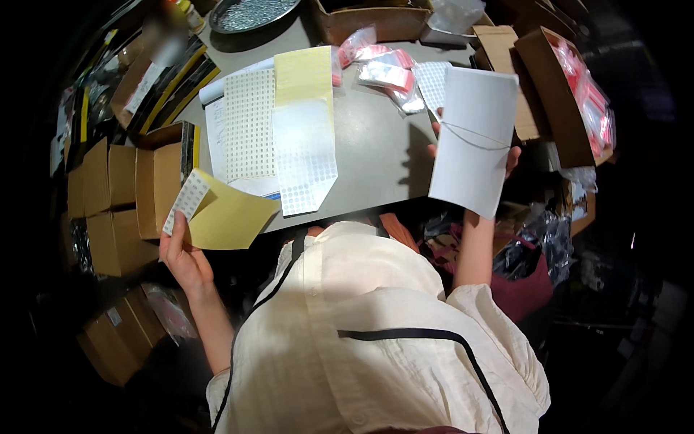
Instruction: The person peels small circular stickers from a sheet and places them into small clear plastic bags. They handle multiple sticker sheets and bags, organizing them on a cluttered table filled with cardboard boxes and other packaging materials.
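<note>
1. We take the grey table [376, 159] as our landmark. On its far left part we see a round metal bowl [249, 31] holding many small shiny pieces [254, 12].
2. At the table's far edge stands a brown carton [372, 26]; we cannot tell its contents.
3. Along the table's right side, an open cardboard box [555, 112] holds clear bags with red parts [589, 98].
4. By the table's left edge we see an open box [172, 168], its inner walls showing.
5. Our left hand [186, 264] pinches a yellow sheet [235, 223] and its folded-over white strip with dark marks [189, 199] at their left end; the sheet's rest stretches rightward from the grip, at the table's near left corner.
6. Our right hand [512, 160] is spread beneath a white flat bundle [477, 105], fingers showing at both long sides. The bundle, a thin band [473, 140] around its middle, lies across that grip, over the table's right part.
7. Between our hands, a partly yellow sheet of round dots [307, 137] lies on the table.
</note>
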Tool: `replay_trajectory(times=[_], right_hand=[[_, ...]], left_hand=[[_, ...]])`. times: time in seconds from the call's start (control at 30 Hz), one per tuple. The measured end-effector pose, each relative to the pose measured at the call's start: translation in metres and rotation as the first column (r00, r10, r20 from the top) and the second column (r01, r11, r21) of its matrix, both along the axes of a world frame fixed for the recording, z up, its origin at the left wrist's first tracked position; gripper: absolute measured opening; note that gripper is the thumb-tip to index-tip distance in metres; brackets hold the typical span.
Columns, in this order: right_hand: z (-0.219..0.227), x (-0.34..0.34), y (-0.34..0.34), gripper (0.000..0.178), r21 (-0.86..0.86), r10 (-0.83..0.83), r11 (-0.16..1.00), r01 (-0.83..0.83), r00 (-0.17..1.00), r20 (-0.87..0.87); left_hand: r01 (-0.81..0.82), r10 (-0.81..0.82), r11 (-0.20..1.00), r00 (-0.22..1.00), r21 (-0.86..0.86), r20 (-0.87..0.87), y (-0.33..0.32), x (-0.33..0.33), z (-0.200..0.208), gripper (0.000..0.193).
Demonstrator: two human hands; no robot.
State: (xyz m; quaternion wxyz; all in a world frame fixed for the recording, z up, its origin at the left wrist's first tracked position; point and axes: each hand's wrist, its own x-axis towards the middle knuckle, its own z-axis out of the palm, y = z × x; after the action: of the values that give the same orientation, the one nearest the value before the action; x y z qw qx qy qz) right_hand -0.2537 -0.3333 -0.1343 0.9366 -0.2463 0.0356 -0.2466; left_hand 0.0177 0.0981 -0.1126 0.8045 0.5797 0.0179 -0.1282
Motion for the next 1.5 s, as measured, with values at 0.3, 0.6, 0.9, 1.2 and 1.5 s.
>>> replay_trajectory(times=[0.3,0.6,0.9,1.2,1.5], right_hand=[[-0.057,0.035,-0.074,0.095,-0.737,-0.951,-0.268,-0.621,0.293,0.098],[-0.111,0.037,-0.105,0.096,-0.714,-0.964,-0.120,-0.690,0.253,-0.083],[-0.094,0.049,-0.169,0.088,-0.885,-0.892,0.120,-0.450,0.342,-0.295],[-0.078,0.035,-0.159,0.058,-0.747,-0.980,-0.037,-0.664,0.171,-0.103],[-0.096,0.081,-0.053,0.034,-0.939,-0.805,0.114,-0.324,0.525,-0.278]], left_hand=[[-0.348,0.348,0.937,0.937,-0.013,-0.018,0.015,-0.074,0.011,0.031],[-0.549,0.548,0.832,0.836,0.080,0.035,0.021,-0.149,0.029,0.029],[-0.528,0.529,0.849,0.848,0.036,-0.022,0.053,-0.124,0.013,0.032],[-0.407,0.406,0.910,0.913,0.072,0.029,0.107,-0.044,0.000,0.023],[-0.308,0.309,0.951,0.950,0.032,-0.044,0.131,-0.005,-0.015,0.024]])
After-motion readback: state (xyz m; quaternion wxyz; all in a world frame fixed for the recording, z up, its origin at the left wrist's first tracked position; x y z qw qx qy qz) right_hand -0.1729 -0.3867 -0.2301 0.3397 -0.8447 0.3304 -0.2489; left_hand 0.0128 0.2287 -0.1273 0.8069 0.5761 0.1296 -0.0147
